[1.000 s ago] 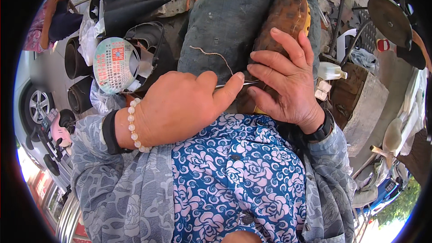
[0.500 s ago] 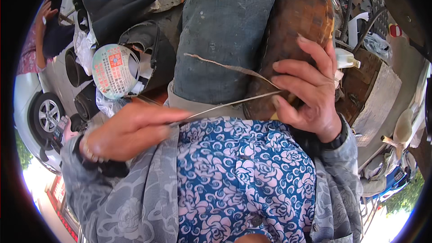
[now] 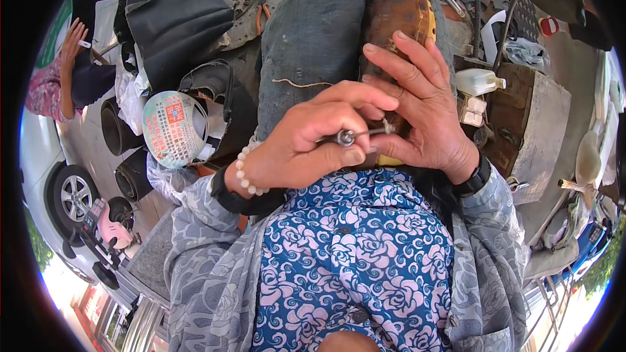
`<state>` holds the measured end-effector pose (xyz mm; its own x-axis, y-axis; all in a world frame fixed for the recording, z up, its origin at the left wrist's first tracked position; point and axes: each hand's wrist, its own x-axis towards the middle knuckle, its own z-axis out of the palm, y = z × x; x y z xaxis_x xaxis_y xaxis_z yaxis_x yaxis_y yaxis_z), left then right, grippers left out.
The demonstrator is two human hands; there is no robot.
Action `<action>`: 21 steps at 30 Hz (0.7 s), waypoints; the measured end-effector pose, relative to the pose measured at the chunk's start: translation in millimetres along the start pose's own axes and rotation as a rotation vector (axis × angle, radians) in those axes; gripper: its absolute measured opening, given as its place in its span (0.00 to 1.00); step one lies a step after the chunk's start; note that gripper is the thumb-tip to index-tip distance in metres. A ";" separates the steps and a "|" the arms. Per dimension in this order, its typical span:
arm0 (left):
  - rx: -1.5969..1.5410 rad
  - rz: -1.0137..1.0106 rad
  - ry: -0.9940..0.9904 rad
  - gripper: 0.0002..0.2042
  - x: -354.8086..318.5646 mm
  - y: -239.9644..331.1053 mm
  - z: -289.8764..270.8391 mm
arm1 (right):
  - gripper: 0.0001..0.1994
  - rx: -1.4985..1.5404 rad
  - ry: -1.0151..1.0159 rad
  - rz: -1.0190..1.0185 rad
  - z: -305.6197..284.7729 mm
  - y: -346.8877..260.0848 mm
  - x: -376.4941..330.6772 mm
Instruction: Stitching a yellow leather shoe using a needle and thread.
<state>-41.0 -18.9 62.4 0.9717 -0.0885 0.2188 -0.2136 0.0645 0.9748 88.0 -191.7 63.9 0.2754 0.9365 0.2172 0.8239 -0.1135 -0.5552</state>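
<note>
Across my right thigh lies a long brown piece (image 3: pixel 398 10) with darker square patches and a yellowish edge; its exact kind is unclear. My left hand (image 3: pixel 313 133), wearing a bead bracelet, is closed round a slim tool with a round metal end (image 3: pixel 345 137). The tool's thin shaft points right, reaching between my right thumb and fingers. Fingers outstretched and spread, my right hand (image 3: pixel 430 114) rests over the near part of the brown piece. A pale thread (image 3: pixel 300 83) trails across the dark cloth (image 3: pixel 313 32) over my left thigh. The hands hide the working spot.
To the left are a round printed disc (image 3: pixel 171 129), black sheet material (image 3: pixel 186 29) and dark rolls (image 3: pixel 120 124). At right stand a wooden box (image 3: pixel 531 133) and a small translucent bottle (image 3: pixel 479 81). Another person's hand (image 3: pixel 73 42) shows at far left, above a parked car (image 3: pixel 49 156).
My left hand has moved right and up, meeting my right hand, and the tool's round end now shows. The stretched strand between the hands is gone from sight. My right hand shifted slightly left.
</note>
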 end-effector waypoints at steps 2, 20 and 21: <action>-0.185 -0.071 -0.021 0.04 1.4 -3.2 1.7 | 0.30 -0.001 0.025 0.008 2.3 1.0 -1.1; -0.880 -0.342 0.320 0.13 -22.9 -4.0 6.0 | 0.13 0.078 0.068 0.080 6.0 -7.0 5.7; -0.924 -0.317 0.331 0.12 -23.9 -6.0 4.7 | 0.13 0.076 0.069 0.076 5.3 -5.2 5.5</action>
<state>-63.4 -21.8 51.5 0.9788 0.0344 -0.2019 0.0821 0.8372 0.5408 82.7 -184.2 63.8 0.3708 0.9010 0.2253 0.7602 -0.1551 -0.6309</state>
